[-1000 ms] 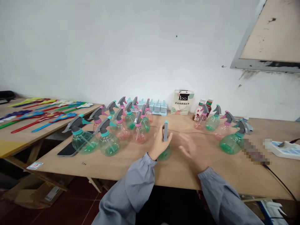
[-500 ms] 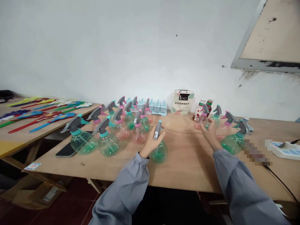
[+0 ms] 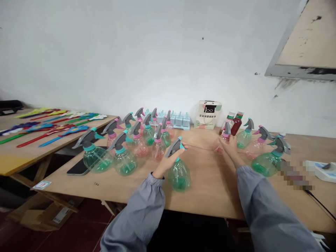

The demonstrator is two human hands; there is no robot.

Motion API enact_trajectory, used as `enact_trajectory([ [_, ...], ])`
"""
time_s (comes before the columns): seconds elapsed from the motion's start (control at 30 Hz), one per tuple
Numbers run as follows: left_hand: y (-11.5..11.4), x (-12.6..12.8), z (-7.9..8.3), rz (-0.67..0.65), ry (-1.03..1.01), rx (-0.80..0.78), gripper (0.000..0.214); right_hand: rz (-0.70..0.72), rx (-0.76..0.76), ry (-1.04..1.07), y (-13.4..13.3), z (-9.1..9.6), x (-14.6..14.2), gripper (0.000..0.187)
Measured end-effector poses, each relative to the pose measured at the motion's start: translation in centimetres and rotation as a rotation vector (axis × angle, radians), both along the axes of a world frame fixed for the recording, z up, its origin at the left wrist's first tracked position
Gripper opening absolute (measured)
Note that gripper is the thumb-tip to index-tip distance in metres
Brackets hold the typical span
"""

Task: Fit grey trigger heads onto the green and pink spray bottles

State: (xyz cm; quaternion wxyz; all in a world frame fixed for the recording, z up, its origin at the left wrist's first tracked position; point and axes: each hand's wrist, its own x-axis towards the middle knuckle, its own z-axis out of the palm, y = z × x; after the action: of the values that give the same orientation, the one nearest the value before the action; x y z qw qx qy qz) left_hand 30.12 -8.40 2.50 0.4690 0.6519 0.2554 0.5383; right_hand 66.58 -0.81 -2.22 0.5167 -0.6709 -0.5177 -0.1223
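Left hand (image 3: 167, 161) holds a green bottle (image 3: 180, 175) by its head, near middle; right hand (image 3: 231, 146) touches a pink bottle (image 3: 218, 146) farther right (grip too hidden to tell). Work looks partway: left bottles (image 3: 125, 163) and three right bottles (image 3: 264, 166) stand untouched.

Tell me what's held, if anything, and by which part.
The left hand holds a green spray bottle by its sprayer head. The right hand is at a pink spray bottle; whether it grips cannot be told.
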Motion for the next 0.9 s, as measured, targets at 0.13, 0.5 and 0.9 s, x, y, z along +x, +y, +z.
enact_trajectory([
  [0.13, 0.1, -0.2, 0.6, -0.065, -0.084, -0.046, 0.032, 0.227, 0.021, 0.119, -5.0, -2.0, -5.2, 0.039],
  [0.5, 0.6, 0.1, 0.8, -0.174, -0.133, -0.111, 0.018, 0.403, -0.065, 0.314, -9.1, -2.9, -10.8, 0.052],
  [0.9, 0.7, 0.7, 1.8, -0.115, -0.143, -0.132, 0.013, 0.420, -0.051, 0.331, -9.2, -2.9, -10.9, 0.049],
])
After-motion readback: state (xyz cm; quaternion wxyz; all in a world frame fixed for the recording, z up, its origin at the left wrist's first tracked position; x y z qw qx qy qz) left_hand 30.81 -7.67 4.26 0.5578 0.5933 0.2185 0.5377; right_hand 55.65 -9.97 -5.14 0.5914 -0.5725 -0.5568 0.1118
